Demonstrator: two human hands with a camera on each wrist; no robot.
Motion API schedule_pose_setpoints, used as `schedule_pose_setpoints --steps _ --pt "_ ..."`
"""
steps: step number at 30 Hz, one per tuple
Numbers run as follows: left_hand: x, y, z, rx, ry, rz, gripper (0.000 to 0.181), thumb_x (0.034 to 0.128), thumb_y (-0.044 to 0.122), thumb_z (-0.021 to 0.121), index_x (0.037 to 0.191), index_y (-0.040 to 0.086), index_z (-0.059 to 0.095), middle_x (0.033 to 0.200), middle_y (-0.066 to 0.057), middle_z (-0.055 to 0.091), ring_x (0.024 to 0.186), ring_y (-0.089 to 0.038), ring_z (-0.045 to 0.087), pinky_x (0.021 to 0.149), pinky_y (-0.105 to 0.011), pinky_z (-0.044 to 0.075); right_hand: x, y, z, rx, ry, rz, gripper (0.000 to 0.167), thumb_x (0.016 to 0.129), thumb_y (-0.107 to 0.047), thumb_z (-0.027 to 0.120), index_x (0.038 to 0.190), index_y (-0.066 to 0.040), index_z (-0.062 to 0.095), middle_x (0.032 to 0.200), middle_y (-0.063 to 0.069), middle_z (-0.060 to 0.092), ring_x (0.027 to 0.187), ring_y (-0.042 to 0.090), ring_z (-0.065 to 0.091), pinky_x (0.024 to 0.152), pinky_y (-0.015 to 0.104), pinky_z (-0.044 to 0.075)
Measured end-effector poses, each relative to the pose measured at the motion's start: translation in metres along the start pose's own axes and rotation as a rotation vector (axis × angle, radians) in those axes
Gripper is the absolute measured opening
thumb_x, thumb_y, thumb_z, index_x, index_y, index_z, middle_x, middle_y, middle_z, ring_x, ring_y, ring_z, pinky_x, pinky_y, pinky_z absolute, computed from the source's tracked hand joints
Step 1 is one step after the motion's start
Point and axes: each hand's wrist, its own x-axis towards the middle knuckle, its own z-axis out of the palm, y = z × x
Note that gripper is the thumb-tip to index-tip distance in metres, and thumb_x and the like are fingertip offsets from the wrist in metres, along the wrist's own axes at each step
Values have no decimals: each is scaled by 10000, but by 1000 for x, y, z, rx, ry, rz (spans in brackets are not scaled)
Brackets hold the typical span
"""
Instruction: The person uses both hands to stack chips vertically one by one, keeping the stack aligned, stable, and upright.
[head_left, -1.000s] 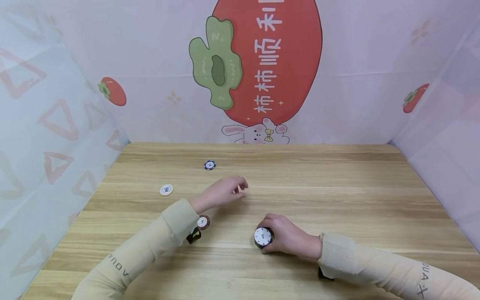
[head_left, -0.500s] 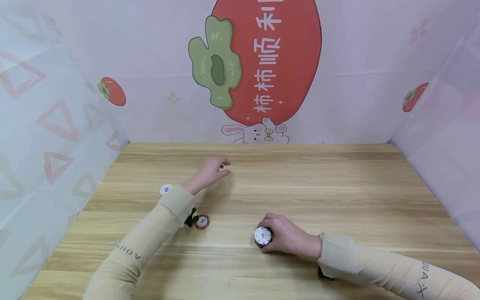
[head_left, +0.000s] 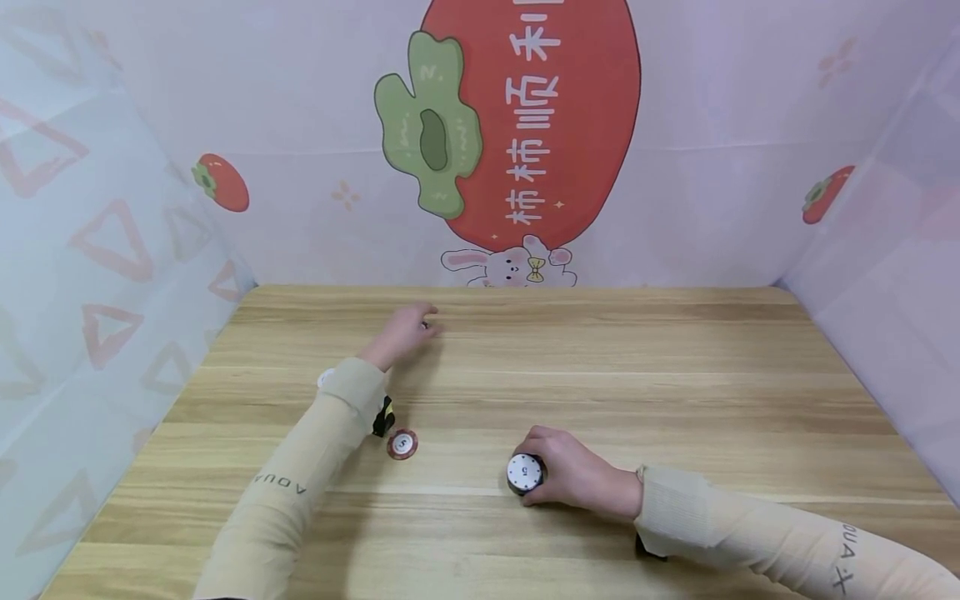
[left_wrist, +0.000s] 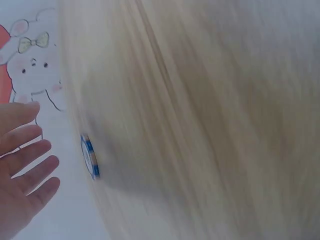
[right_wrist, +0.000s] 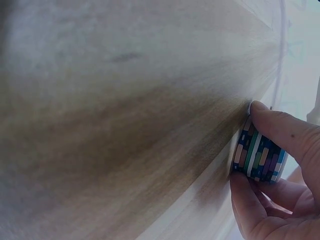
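My left hand [head_left: 405, 329] reaches to the far left part of the table, its fingers relaxed and holding nothing. Just beyond those fingers, in the left wrist view, a blue-edged poker chip [left_wrist: 90, 157] lies flat, apart from them; in the head view the hand mostly covers it. Near the middle of the table, my right hand [head_left: 573, 475] grips a stack of poker chips [head_left: 524, 473] between thumb and fingers, with a white chip on top. Mixed coloured edges of this stack [right_wrist: 257, 155] show in the right wrist view.
A red-brown poker chip [head_left: 402, 444] lies beside the left wrist's black strap [head_left: 383, 417]. Left of the sleeve, a white poker chip [head_left: 324, 378] is partly hidden. Printed cloth walls [head_left: 690, 200] enclose the wooden table [head_left: 660, 367] at the back and sides.
My left hand has moved away and to the left, over the blue chip, and its sleeve now partly covers the white chip. The right hand has stayed on the stack.
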Motion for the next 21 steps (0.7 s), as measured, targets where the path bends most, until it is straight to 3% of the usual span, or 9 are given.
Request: schedule_pose_setpoints --steps 4,10,14,21 --pt "-2 -6 0 86 -42 30 434 921 127 512 1292 -78 419 1327 -257 408 1243 -392 351 1043 -468 252 0 0 0 0 0 4 375 582 -128 825 909 -89 645 856 -69 545 799 49 522 741 218 459" --pt "-3 -16 4 210 -61 95 358 907 64 502 1239 -71 488 1272 -248 469 1187 -382 425 1010 -450 316 0 -1 0 2 -9 27 373 581 -126 821 907 -96 643 850 -76 536 796 41 519 742 214 457" --pt "-2 -20 6 247 -45 128 327 909 50 490 1211 -75 510 1240 -247 496 1162 -374 454 992 -438 342 0 -1 0 1 -7 22 373 580 -123 824 905 -96 643 850 -75 537 796 44 519 741 217 458" --pt "-2 -19 6 243 -63 97 280 883 -28 474 1150 -53 556 1151 -217 553 1087 -352 510 952 -427 387 0 -1 0 21 -13 34 370 586 -122 820 909 -96 642 856 -78 536 802 41 523 744 214 460"
